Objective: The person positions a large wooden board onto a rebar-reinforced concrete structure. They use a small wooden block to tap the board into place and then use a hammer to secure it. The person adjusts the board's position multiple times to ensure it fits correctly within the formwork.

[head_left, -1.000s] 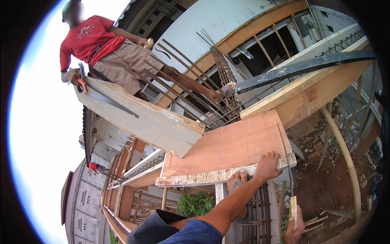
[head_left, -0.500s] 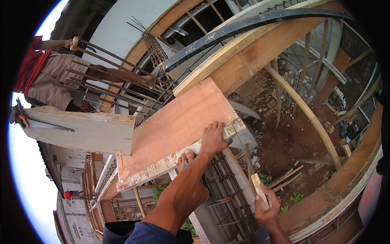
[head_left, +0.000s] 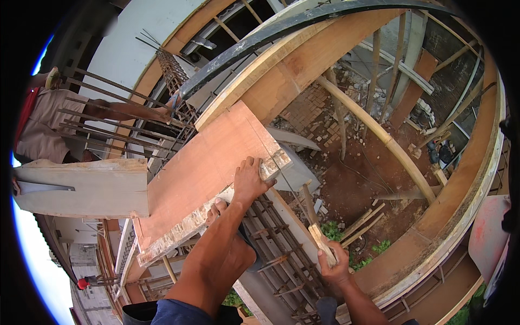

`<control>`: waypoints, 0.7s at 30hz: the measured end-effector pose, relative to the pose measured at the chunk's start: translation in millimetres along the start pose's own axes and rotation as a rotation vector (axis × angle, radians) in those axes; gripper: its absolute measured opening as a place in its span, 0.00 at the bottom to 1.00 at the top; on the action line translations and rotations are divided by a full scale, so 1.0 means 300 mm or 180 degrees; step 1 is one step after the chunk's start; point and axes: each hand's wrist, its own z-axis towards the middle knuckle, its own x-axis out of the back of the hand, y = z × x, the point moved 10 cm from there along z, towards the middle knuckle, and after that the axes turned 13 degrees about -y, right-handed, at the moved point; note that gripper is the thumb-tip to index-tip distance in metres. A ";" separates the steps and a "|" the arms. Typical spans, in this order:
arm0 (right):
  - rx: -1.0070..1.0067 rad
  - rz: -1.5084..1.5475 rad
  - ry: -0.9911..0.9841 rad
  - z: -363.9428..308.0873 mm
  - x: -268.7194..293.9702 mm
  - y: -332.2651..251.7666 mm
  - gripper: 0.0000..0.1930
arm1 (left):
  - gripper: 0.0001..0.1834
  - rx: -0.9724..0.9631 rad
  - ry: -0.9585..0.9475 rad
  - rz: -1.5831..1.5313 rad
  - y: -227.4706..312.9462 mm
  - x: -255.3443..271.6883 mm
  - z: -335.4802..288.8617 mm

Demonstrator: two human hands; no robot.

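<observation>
A plywood form panel (head_left: 200, 157) with a rough timber edge lies slanted in front of me. My left hand (head_left: 250, 180) is closed over its near right corner, fingers on top of the edge. Beside that hand, the toes of a foot (head_left: 215, 208) press on the panel's edge. My right hand (head_left: 335, 264) grips the pale wooden handle of a handsaw (head_left: 319, 238). Seen nearly edge-on, the saw's thin blade runs up from the handle across the panel's right end. Whether its teeth sit in the wood I cannot make out.
A steel rebar cage (head_left: 279, 254) runs below the panel. At left, a second saw blade (head_left: 46, 185) lies against a grey board (head_left: 86, 203), near another person (head_left: 49, 119). A curved plywood form (head_left: 439, 208) bounds the right, above a dirt floor with rubble and bamboo props (head_left: 379, 138).
My view has shifted to the right, so the scene sits further left. My left hand stays on the panel's corner, and my right hand still holds the handsaw, slightly further right of that corner.
</observation>
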 end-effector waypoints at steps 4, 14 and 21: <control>-0.0001 0.0625 0.0200 -0.105 0.141 -0.269 0.13 | 0.41 -0.0118 0.0225 -0.0003 -0.013 -0.015 0.003; 0.1055 -0.0342 0.0219 0.085 -0.010 0.007 0.14 | 0.39 -0.0180 0.0336 -0.0054 0.011 0.037 0.003; 0.0070 0.0177 -0.0009 -0.061 0.145 -0.222 0.14 | 0.39 -0.0236 0.0440 -0.0094 -0.024 -0.027 -0.009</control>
